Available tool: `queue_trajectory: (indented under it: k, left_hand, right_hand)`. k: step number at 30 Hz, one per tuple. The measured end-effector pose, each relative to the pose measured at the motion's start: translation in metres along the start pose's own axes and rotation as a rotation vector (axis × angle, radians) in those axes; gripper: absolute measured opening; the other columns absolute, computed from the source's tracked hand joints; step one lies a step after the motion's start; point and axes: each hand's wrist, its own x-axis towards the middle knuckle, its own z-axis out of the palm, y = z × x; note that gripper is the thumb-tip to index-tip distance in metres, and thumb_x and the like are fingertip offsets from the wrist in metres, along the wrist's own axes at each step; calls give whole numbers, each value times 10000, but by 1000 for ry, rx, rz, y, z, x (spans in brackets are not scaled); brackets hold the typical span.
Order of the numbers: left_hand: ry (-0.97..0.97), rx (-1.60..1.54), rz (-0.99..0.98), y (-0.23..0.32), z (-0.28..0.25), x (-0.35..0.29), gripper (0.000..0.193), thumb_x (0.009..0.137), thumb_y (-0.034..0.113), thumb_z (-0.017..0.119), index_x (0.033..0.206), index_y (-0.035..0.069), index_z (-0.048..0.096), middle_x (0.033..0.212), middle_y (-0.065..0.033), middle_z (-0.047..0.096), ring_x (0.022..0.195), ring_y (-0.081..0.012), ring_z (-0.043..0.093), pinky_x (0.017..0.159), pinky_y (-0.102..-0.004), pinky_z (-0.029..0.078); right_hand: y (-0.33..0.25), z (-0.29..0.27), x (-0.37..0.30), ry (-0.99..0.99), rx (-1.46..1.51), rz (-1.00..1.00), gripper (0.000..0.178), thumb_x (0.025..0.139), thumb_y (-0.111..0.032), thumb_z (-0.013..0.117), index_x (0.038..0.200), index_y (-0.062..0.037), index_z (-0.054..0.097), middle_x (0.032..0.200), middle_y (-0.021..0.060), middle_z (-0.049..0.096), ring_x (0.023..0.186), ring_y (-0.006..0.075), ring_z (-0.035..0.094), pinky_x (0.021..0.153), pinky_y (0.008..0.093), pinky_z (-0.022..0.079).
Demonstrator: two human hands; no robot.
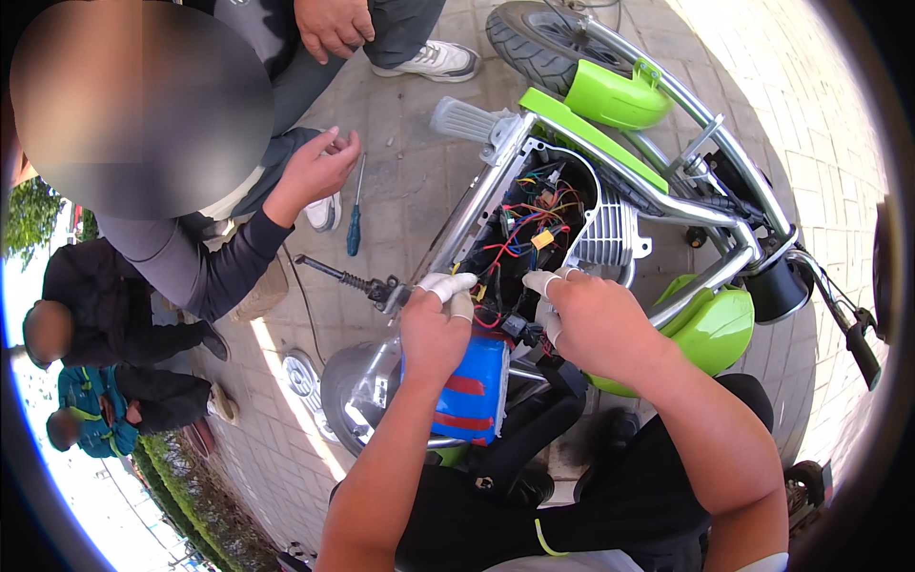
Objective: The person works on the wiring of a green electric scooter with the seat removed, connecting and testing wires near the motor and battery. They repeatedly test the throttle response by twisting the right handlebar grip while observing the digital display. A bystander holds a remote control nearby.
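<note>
In front of me a green motorbike lies on its side with its wiring compartment uncovered. A tangle of thin coloured wires fills it, with a yellow connector among them. My left hand is closed in a pinch at the compartment's near left edge, beside red wires. Opposite it, my right hand is also pinched, close to a black connector. White coverings wrap the fingertips of both hands. What they grip is hidden. Just below them sits a blue-wrapped battery pack with red tape.
A screwdriver lies on the paving at the left. A co-worker crouches there, one hand held out near the bike. Handlebar and front fender extend right; a wheel is at the far side. Two people are farther left.
</note>
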Motion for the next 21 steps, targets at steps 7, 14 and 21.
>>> queue_trajectory:
  k: [7,14,21]
  left_hand:
    - [-4,-23,0,0,1,0,181,860,-46,630,998,20,728,931,-103,689,875,-187,650,801,-285,498]
    - [-9,-164,-87,-7,1,-1,198,915,-34,611,1096,3,683,969,-74,702,882,-118,648,814,-248,502]
    - [0,-256,-76,-6,1,-2,247,922,-75,569,1154,-7,623,938,-39,678,874,-87,628,811,-227,491]
  right_hand:
    - [-9,5,-3,4,22,-126,353,771,-74,658,1122,-50,624,964,174,628,824,361,668,708,454,555]
    - [-19,18,-8,-49,-89,-259,520,752,-69,671,1261,-21,573,847,139,640,697,318,681,596,412,553]
    - [-12,20,-8,-33,-259,-176,442,835,-94,604,1267,-15,552,807,111,675,665,272,703,526,377,538]
